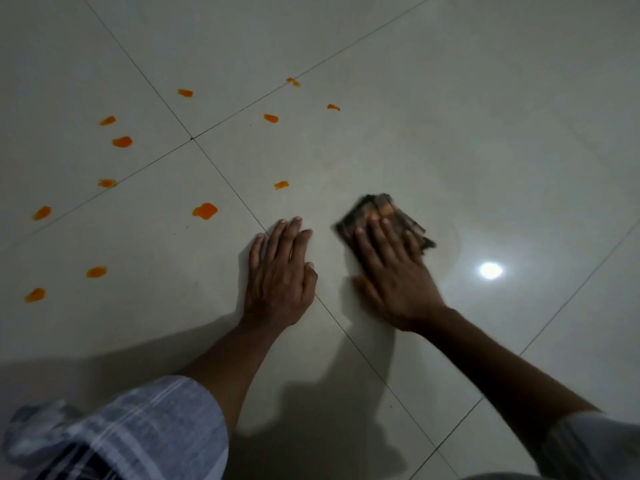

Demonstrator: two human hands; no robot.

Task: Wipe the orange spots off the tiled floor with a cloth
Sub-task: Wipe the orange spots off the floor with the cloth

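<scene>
The right hand (394, 271) lies flat with fingers spread, pressing a dark folded cloth (381, 220) onto the tiled floor (450, 116); the cloth looks blurred. The left hand (280, 271) rests palm-down just beside it, fingers loosely together, empty. Orange spots (205, 211) are scattered to the left and beyond, with nothing between them and the cloth, and a bright light reflection (490, 270) shines on the tile to the right.

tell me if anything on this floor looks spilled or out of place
Yes: orange spots are scattered over the pale floor tiles, mostly to the left and ahead of the hands. The right hand presses a dark cloth, already stained orange, flat on the floor. The left hand rests flat beside it.
</scene>
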